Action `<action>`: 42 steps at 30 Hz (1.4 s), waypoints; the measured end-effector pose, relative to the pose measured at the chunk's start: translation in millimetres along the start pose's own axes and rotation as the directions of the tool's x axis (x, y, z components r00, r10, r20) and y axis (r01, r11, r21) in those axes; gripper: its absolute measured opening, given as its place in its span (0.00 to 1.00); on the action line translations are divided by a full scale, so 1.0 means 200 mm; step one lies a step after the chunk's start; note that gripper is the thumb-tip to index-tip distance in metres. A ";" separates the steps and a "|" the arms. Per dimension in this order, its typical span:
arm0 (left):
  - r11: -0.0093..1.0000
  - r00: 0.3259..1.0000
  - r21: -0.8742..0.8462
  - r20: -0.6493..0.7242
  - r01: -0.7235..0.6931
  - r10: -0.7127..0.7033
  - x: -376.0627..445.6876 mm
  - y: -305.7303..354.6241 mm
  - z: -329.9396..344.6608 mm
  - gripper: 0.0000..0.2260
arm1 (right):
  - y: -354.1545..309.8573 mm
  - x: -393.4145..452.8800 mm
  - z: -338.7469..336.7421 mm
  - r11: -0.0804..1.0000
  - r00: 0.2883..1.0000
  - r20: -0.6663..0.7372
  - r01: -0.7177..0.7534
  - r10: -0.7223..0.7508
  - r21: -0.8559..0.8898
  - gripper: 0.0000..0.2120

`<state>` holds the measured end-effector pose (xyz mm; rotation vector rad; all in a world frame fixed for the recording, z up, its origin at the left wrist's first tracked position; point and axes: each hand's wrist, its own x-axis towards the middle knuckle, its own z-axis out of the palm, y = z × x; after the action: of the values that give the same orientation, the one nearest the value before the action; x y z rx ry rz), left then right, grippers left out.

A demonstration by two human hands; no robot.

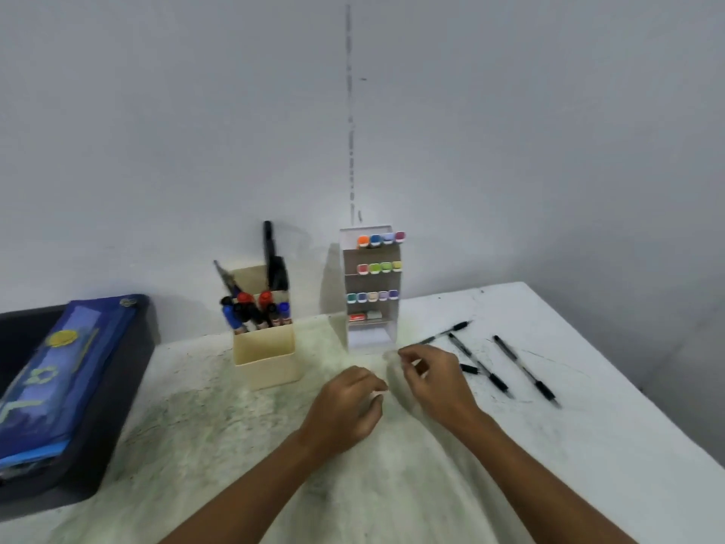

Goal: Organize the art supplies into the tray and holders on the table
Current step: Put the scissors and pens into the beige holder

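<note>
My left hand [345,406] and my right hand [431,374] meet at the table's middle, in front of the white tiered rack [353,308] of coloured markers. Both have curled fingers. A small pale thing [379,394] shows at my left fingertips, and my right thumb and finger pinch something pale too; blur hides what it is. Three black pens [479,365] lie on the table just right of my right hand, with a short black piece [469,369] beside it. A cream holder [266,355] with red, blue and black markers stands to the left of the rack.
A dark tray [102,437] sits at the left table edge with a blue zip pouch [59,378] lying in it. The grey wall runs close behind the holders. The white table [588,445] ends at the right, past the pens.
</note>
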<state>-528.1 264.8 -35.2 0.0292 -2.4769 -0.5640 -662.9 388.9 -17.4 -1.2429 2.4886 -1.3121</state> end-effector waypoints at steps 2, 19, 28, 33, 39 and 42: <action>0.999 0.998 -0.002 0.048 -0.044 0.044 0.13 0.07 0.11 0.10 | 0.12 -0.03 -0.18 0.994 0.993 -0.092 -0.082 0.075 -0.076 0.09; 1.000 0.999 0.002 -0.040 0.010 -0.010 0.50 0.21 0.47 0.04 | 0.46 -0.10 -0.54 0.941 0.936 -0.150 -0.331 0.319 -0.066 0.03; 0.643 0.870 -0.587 0.309 0.492 -0.384 0.63 0.43 0.49 0.05 | 0.39 0.12 -0.69 0.662 0.915 0.148 -0.377 0.376 0.648 0.02; 0.447 0.723 -0.621 0.303 0.644 -0.621 0.61 0.38 0.53 0.06 | 0.49 0.13 -0.67 0.924 0.925 -0.032 -0.380 0.379 -0.039 0.06; 0.886 0.888 -0.065 0.045 0.460 -0.458 0.63 0.23 0.49 0.06 | 0.59 0.04 -0.56 0.793 0.956 -0.001 -0.245 0.294 -0.558 0.12; 0.852 0.844 0.079 0.116 0.517 -0.523 0.67 0.18 0.51 0.16 | 0.60 0.05 -0.56 0.760 0.963 -0.026 -0.227 0.268 -0.608 0.11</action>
<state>-692.1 318.1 -21.7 0.7277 -2.6090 -0.7521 -789.0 493.1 -28.9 -0.9398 3.0070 -0.3937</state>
